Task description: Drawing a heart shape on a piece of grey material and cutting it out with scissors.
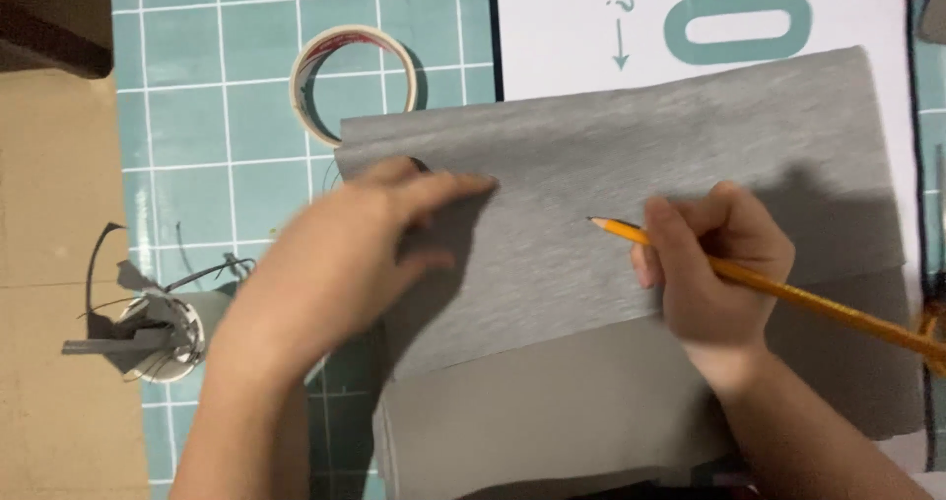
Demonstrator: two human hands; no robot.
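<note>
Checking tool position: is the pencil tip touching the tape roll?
No, the pencil tip lies over the grey sheet, well apart from the tape roll.

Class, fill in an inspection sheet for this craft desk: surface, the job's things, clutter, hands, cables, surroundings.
Surface: teal cutting mat with a white grid, on a tan tabletop.
Job's things: grey sheet lying flat across the mat; yellow pencil, tip over the sheet.
Clutter: roll of tape beside the sheet's upper left corner; small white cup stuffed with grey scraps.
Hands: left hand blurred, resting flat on the sheet; right hand gripping the pencil.
Cables: nothing seen.
Surroundings: white printed paper under the sheet's top edge; dark object at the top left corner.
</note>
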